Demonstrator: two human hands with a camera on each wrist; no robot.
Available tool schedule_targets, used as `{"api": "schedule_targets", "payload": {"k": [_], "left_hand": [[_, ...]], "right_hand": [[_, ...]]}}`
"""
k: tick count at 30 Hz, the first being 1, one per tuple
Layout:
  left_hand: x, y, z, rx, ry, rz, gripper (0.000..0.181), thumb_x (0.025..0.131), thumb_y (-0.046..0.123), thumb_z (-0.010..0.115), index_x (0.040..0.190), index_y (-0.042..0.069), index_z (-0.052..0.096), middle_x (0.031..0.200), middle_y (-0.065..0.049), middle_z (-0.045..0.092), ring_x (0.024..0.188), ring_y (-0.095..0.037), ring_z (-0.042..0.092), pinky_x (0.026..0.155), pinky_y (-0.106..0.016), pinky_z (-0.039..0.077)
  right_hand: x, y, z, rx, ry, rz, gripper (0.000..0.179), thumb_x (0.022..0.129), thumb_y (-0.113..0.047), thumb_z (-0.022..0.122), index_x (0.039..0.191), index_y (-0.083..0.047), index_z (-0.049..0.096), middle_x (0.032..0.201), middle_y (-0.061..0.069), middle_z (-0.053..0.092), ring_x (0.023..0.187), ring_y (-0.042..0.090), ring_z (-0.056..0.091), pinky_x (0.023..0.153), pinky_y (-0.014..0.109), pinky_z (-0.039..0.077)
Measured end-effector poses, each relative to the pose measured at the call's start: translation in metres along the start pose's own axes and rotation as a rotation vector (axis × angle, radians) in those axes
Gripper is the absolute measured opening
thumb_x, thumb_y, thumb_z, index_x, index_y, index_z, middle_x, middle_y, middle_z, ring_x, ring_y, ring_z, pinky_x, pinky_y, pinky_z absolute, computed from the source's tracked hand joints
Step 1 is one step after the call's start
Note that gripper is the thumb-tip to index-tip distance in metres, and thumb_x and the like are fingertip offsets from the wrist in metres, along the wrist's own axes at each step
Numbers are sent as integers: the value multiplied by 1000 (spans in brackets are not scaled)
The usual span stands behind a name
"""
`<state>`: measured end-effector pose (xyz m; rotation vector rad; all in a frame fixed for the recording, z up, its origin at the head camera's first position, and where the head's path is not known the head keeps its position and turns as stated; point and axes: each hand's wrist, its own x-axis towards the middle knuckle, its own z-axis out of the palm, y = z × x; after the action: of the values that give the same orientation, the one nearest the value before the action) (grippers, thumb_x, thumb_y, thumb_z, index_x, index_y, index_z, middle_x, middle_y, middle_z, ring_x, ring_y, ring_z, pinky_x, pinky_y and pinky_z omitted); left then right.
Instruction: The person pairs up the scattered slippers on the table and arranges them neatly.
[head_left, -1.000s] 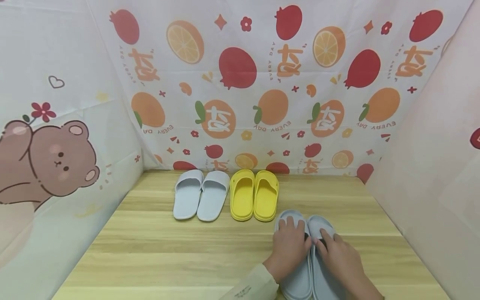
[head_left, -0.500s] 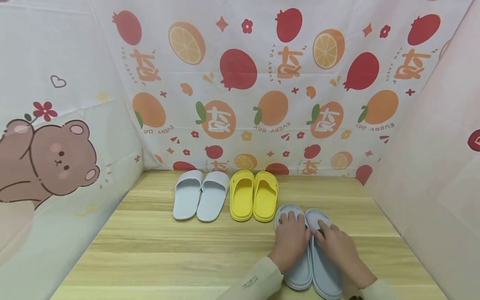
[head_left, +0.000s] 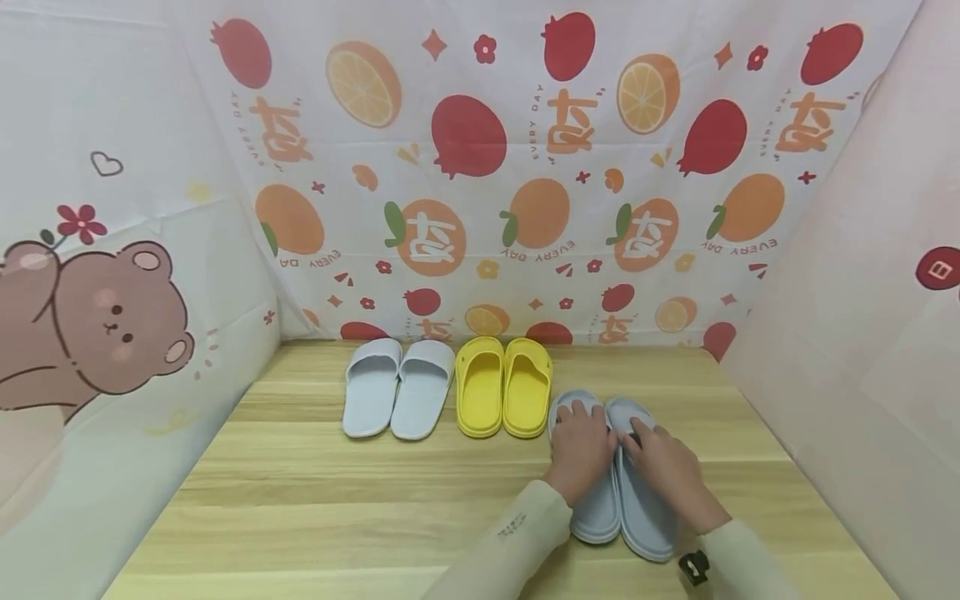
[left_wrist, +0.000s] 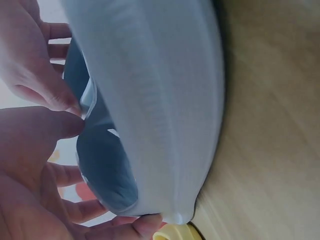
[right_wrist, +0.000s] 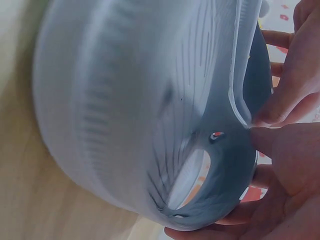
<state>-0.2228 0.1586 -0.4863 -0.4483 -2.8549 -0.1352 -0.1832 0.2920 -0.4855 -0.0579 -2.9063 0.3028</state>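
Observation:
Two grey-blue slippers stand side by side at the right of the head view, toes toward the back wall. Over the strap of the left slipper (head_left: 596,515) my left hand (head_left: 579,450) grips, its fingers spread across the front. My right hand (head_left: 670,471) holds the right slipper (head_left: 647,521) by its strap in the same way. The thumbs meet between the two straps, as the left wrist view shows around the slipper's side (left_wrist: 155,105). From the right wrist, fingers curl about the strap (right_wrist: 230,165) while the sole's edge lies close over the wooden surface.
Just left of the slippers stands a yellow pair, including its right shoe (head_left: 527,404). Farther left is a pale grey pair, with its left slipper (head_left: 371,398). A fruit-print cloth (head_left: 468,137) hangs behind. A small black object (head_left: 694,567) shows by the right sleeve.
Both hands have slid the grey-blue slippers forward, toward the back wall, so their toes now come level with the yellow pair's lower half. The yellow and pale pairs stay put.

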Motion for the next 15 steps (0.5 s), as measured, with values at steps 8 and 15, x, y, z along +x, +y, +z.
{"api": "schedule_targets", "payload": {"k": [8, 15], "left_hand": [[8, -1, 3, -24, -46, -12, 46, 93, 57, 48, 117, 20, 59, 107, -9, 57, 97, -28, 54, 58, -35, 49], [10, -2, -1, 29, 7, 20, 43, 93, 57, 46, 111, 20, 60, 102, -9, 58, 94, -25, 54, 55, -33, 49]], "right_hand": [[9, 3, 2, 27, -48, 30, 52, 98, -40, 50, 133, -2, 53, 115, 29, 61, 94, 47, 61, 67, 56, 48], [11, 2, -4, 21, -63, 39, 49, 98, -37, 49, 134, -4, 52, 114, 31, 60, 90, 50, 60, 64, 57, 47]]}}
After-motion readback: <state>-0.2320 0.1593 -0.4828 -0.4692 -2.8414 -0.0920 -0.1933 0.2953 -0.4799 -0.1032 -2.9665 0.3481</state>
